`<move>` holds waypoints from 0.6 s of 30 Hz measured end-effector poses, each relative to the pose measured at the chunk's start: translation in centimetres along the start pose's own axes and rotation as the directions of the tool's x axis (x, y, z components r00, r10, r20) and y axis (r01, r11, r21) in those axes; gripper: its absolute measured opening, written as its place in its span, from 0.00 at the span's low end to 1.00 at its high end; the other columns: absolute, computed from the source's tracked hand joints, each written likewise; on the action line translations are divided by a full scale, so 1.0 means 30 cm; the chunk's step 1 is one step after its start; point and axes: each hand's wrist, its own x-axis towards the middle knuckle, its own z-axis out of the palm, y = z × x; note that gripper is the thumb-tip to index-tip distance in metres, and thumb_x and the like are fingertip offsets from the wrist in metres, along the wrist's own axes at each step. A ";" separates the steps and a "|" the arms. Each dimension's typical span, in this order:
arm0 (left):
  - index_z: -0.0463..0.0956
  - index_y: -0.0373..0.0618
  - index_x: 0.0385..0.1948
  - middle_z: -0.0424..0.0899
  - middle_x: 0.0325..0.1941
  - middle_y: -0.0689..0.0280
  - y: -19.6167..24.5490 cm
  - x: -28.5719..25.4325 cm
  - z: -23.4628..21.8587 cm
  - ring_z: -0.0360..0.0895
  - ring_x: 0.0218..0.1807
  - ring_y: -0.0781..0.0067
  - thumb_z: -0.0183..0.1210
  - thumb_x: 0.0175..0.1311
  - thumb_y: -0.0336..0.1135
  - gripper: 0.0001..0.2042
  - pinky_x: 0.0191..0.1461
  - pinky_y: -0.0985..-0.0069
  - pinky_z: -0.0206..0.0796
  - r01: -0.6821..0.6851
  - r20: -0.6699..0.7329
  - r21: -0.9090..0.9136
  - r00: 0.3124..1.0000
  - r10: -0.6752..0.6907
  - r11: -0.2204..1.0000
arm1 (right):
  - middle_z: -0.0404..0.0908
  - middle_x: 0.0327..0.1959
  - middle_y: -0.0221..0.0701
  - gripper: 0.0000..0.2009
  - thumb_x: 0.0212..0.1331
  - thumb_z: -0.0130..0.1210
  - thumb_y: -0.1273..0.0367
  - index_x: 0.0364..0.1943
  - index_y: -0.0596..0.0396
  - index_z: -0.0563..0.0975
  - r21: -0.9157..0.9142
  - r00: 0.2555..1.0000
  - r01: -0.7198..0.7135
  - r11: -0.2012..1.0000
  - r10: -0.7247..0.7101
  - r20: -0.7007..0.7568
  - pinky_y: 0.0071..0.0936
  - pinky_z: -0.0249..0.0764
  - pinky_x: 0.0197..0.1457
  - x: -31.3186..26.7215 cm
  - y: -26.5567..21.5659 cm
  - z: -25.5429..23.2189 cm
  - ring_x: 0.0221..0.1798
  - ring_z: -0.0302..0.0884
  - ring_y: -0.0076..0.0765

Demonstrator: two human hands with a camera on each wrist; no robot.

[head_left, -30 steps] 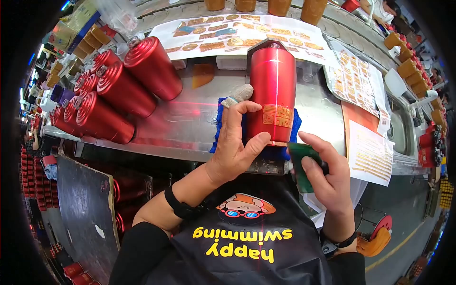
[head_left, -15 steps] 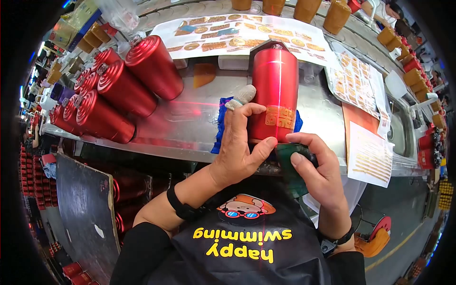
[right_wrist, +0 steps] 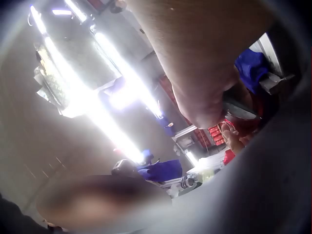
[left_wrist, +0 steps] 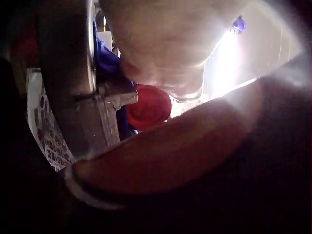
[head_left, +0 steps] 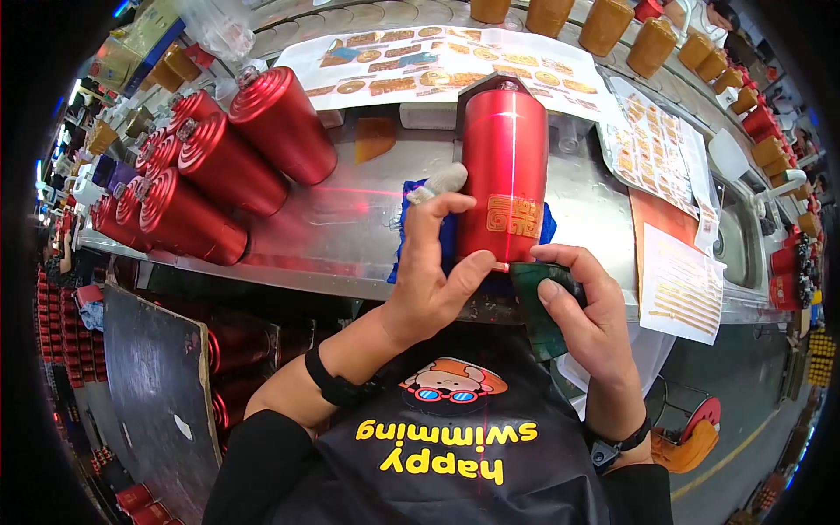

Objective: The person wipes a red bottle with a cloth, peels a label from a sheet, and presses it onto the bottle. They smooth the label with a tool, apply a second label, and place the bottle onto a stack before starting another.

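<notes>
A red metallic bottle (head_left: 503, 149) lies on a blue cloth (head_left: 549, 226), its neck away from me and its base toward me. Near the base it carries a gold square-patterned decal (head_left: 514, 214). My left hand (head_left: 429, 271) holds the bottle by its left side, thumb at the base edge and index finger beside the decal. A pale cover (head_left: 444, 181) wraps another fingertip there. Between thumb and fingers, my right hand (head_left: 595, 311) pinches a dark green flat scraper (head_left: 538, 306), its upper edge close to the bottle's base. In the left wrist view, the bottle's round red base (left_wrist: 148, 107) shows.
Several red bottles (head_left: 210, 166) stand at the left of the metal table (head_left: 350, 223). Behind are a printed decal sheet (head_left: 411, 66) and an amber flat piece (head_left: 374, 140). Decal sheets (head_left: 652, 144) and a white strip sheet (head_left: 682, 284) lie right, before a sink (head_left: 742, 249). Brown blocks (head_left: 604, 26) line the conveyor.
My right hand has moved the green scraper left and slightly up, to the bottle's base. The left hand stays at the bottle, its fingers slightly shifted. Brown blocks on the conveyor have travelled right.
</notes>
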 end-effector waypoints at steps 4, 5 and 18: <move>0.65 0.39 0.53 0.69 0.54 0.55 0.007 -0.030 -0.024 0.64 0.55 0.59 0.62 0.64 0.37 0.21 0.63 0.67 0.55 0.040 -0.006 0.049 0.999 -0.040 0.998 | 0.83 0.34 0.34 0.14 0.61 0.52 0.76 0.51 0.61 0.76 -0.080 1.000 0.015 0.997 -0.015 -0.003 0.23 0.74 0.42 0.002 -0.025 -0.009 0.36 0.78 0.23; 0.65 0.40 0.53 0.69 0.55 0.54 0.007 -0.023 -0.016 0.64 0.55 0.57 0.63 0.62 0.37 0.22 0.63 0.65 0.55 0.014 -0.016 0.064 1.000 -0.013 0.998 | 0.83 0.34 0.33 0.14 0.61 0.52 0.76 0.51 0.61 0.75 -0.082 1.000 0.016 0.997 -0.016 -0.004 0.23 0.74 0.42 0.001 -0.023 -0.008 0.36 0.78 0.22; 0.71 0.43 0.46 0.76 0.49 0.57 0.017 -0.026 -0.049 0.68 0.52 0.52 0.63 0.58 0.31 0.16 0.65 0.55 0.55 -0.251 0.035 0.261 0.967 0.251 0.932 | 0.82 0.32 0.30 0.14 0.61 0.53 0.75 0.51 0.62 0.75 -0.034 0.999 -0.027 0.999 0.026 -0.025 0.21 0.72 0.40 -0.008 -0.010 -0.022 0.35 0.75 0.19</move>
